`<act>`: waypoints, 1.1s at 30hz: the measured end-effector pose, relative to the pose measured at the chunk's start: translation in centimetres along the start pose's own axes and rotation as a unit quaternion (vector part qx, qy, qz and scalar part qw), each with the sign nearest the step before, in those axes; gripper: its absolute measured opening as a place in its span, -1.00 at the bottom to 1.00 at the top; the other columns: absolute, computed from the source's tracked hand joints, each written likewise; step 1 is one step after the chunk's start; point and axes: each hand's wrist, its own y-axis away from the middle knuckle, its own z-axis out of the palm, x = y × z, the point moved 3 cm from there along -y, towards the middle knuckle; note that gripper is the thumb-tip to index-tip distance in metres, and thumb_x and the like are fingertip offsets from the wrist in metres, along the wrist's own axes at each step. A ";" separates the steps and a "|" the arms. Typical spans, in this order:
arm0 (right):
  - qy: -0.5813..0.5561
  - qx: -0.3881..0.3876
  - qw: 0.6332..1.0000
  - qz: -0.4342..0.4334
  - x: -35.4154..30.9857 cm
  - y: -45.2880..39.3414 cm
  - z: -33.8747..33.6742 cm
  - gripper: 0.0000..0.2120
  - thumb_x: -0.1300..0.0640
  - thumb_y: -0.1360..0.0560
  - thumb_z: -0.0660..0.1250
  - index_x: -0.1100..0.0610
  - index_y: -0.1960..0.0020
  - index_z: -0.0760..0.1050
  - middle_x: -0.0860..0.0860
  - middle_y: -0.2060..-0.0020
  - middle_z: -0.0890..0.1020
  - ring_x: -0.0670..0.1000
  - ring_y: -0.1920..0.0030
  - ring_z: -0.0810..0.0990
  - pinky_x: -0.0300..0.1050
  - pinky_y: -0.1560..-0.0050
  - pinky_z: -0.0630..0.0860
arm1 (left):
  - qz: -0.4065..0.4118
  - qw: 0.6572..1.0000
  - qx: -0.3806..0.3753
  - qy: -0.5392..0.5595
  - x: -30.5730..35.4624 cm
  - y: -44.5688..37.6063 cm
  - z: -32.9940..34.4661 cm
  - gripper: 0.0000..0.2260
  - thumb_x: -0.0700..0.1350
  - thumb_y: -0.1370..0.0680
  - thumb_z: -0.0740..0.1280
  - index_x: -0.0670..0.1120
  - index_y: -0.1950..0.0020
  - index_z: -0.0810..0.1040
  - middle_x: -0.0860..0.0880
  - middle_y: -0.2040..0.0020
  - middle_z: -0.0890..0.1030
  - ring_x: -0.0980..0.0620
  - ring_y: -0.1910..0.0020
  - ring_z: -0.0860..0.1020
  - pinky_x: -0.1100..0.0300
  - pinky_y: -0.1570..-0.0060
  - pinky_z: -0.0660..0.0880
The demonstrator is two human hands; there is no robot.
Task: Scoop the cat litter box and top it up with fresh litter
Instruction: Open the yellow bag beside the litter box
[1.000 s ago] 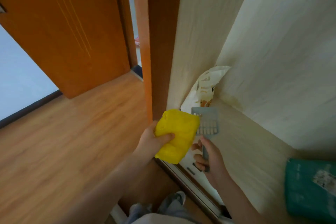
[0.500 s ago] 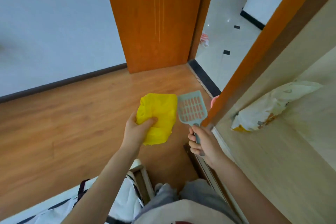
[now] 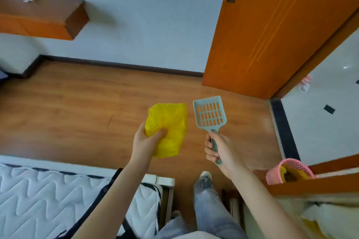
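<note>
Firmly gripped: scoop (image 3: 209,115), yellow bag (image 3: 171,128).

My left hand (image 3: 144,141) grips a thin, crinkled yellow plastic bag (image 3: 169,128); right of the bag, a matt grey-blue plastic scoop (image 3: 209,114); beneath, a smooth wood-grain floor (image 3: 77,106).

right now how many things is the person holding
2. The yellow bag is gripped in the left hand, and the scoop is held by its handle in the right hand. Nothing else shows in either hand.
</note>
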 end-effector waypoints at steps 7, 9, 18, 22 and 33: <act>0.078 -0.053 0.993 0.068 -4.8 -10.6 1.0 -0.76 0.12 -0.64 0.11 0.17 0.18 0.30 0.00 0.45 0.34 -0.11 0.60 0.19 -0.25 0.62 0.18 | 0.022 0.991 0.124 -0.046 1.5 -5.9 2.5 -0.81 -0.22 -0.49 0.42 -0.03 -0.03 0.50 -0.01 0.09 0.60 0.07 0.15 0.58 0.32 0.29 0.47; 0.103 -0.066 0.990 0.074 -6.8 -13.6 0.9 -0.75 0.10 -0.64 0.13 0.17 0.19 0.30 0.00 0.45 0.35 -0.10 0.59 0.20 -0.24 0.60 0.19 | 0.049 0.980 0.161 -0.102 2.6 -7.7 4.3 -0.84 -0.25 -0.49 0.40 -0.12 -0.01 0.48 0.00 0.17 0.57 0.21 0.27 0.52 0.43 0.39 0.40; 0.194 -0.158 0.964 0.090 -15.1 -22.7 3.1 -0.80 0.02 -0.62 0.15 0.14 0.08 0.34 0.15 0.26 0.63 -0.09 0.58 0.21 -0.21 0.58 0.22 | 0.261 0.796 0.239 -0.492 9.7 -13.8 8.9 -0.51 -0.25 -0.29 0.48 -0.07 -0.13 0.36 -0.05 0.19 0.57 -0.11 0.27 0.49 0.11 0.36 0.39; 0.202 -0.211 0.950 0.107 -16.8 -25.2 7.6 -0.71 -0.15 -0.58 0.18 0.08 -0.03 0.44 0.03 0.30 0.64 -0.13 0.61 0.24 -0.26 0.60 0.25 | 0.352 0.662 0.250 -0.613 10.5 -16.0 7.7 -0.35 -0.17 -0.23 0.59 -0.08 -0.23 0.36 -0.07 0.06 0.60 -0.14 0.10 0.51 0.05 0.09 0.42; 0.247 -0.318 0.913 0.066 -16.6 -33.3 23.7 -0.75 -0.02 -0.48 0.30 0.01 -0.12 0.45 -0.07 0.28 0.63 -0.10 0.39 0.60 -0.15 0.38 0.55 | 0.420 0.521 0.323 -0.669 10.5 -23.5 -1.9 -0.55 -0.24 -0.53 0.36 0.00 -0.38 0.34 -0.09 -0.21 0.44 -0.09 -0.17 0.47 0.02 -0.24 0.38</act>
